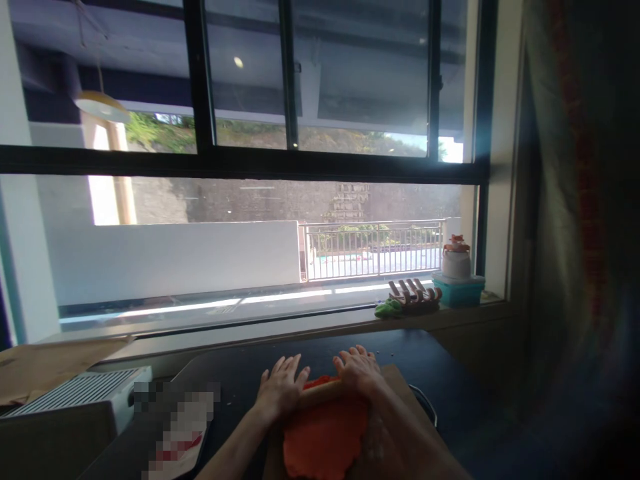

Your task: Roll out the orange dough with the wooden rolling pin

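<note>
A pale wooden rolling pin (321,395) lies crosswise on a flattened orange-red sheet (325,433) with ragged edges, clay or dough by its look. Over the pin's left end rests my left hand (284,385), palm down, fingers stretched forward and apart. My right hand (359,371) lies the same way over the right end, its fingers spread out past the pin. Both palms cover the pin's ends, so those are hidden. Beneath the sheet is a brown board or mat (397,383), partly covered by my right forearm.
The dark table (240,373) reaches to the window sill. To the left are a blurred-out flat item (185,427), a white ridged box (85,393) and brown cardboard (55,363). On the sill stand a brown rack (415,293), a green item (388,308), a teal box (457,291) and a white jar (456,264).
</note>
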Available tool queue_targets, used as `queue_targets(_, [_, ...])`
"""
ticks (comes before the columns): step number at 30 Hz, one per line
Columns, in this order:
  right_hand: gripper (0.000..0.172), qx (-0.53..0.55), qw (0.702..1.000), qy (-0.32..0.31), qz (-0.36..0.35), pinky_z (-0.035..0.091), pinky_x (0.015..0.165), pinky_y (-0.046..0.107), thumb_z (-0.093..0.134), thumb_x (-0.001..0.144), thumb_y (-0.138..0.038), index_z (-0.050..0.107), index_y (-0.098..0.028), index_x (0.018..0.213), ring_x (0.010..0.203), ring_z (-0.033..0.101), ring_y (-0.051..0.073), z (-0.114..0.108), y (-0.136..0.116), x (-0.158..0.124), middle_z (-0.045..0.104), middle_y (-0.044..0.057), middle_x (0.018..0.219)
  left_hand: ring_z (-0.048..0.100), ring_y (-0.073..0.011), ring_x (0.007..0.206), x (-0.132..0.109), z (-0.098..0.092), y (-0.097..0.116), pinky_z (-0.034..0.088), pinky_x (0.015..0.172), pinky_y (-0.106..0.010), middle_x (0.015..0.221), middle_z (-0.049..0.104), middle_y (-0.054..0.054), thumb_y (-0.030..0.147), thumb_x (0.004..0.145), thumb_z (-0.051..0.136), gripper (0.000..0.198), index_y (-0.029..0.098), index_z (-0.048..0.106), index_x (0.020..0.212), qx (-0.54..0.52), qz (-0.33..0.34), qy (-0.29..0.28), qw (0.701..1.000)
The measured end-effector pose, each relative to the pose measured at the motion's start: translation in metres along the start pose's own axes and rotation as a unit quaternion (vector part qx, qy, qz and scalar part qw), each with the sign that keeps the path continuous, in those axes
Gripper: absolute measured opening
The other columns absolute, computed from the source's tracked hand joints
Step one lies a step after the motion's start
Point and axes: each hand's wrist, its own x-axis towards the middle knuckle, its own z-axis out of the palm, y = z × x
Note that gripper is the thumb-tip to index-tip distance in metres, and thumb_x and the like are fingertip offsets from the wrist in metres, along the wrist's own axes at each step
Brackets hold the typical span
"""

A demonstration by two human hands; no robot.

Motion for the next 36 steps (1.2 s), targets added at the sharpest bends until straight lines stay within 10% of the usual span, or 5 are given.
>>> queue_targets(5, [0.052,0.003,1.0,-0.008,0.003,0.034,0.101,0.051,0.026,0.096,-0.047,0.065,-0.02,0.116,0.128,0.042,0.032,-0.001,-0.003,0.004,0.058,0.013,0.128,0.026,-0.0287,0.142,0.004,-0.001,-0.002,0.024,0.111,-0.056,0.153,0.034,-0.008,0.043,0.094,0.021,0.059,0.018,0.041,0.143,-0.009,-0.008,-0.017,1.0])
queue_targets(16, [0.055,0.051,0.995,-0.003,-0.085,0.008,0.116,0.044,0.035,0.094,-0.049,0.042,-0.027,0.144,0.143,0.019,0.026,0.011,0.021,-0.115,0.032,0.004,0.153,0.021,-0.0258,0.144,-0.09,0.022,-0.009,0.017,0.118,-0.049,0.154,0.024,-0.003,0.049,0.093,0.03,0.063,0.02,0.028,0.148,0.041,0.144,0.014,0.989])
queue_targets(29, [0.052,0.012,0.999,-0.035,0.0,0.031,0.103,0.053,0.026,0.096,-0.048,0.063,-0.02,0.12,0.131,0.04,0.032,-0.004,0.0,-0.001,0.055,0.013,0.132,0.021,-0.0262,0.144,0.004,0.001,0.002,0.018,0.114,-0.055,0.153,0.031,-0.008,0.044,0.093,0.018,0.064,0.012,0.032,0.146,0.016,0.005,-0.002,1.0])
queue_targets(36, [0.051,0.044,0.998,0.01,-0.032,0.015,0.114,0.047,0.027,0.097,-0.045,0.052,-0.023,0.136,0.141,0.024,0.028,0.006,0.006,-0.071,0.043,0.008,0.146,0.019,-0.0256,0.145,-0.051,0.013,-0.002,0.013,0.117,-0.052,0.153,0.029,-0.006,0.045,0.094,0.023,0.062,0.015,0.032,0.147,0.055,0.082,0.052,0.994])
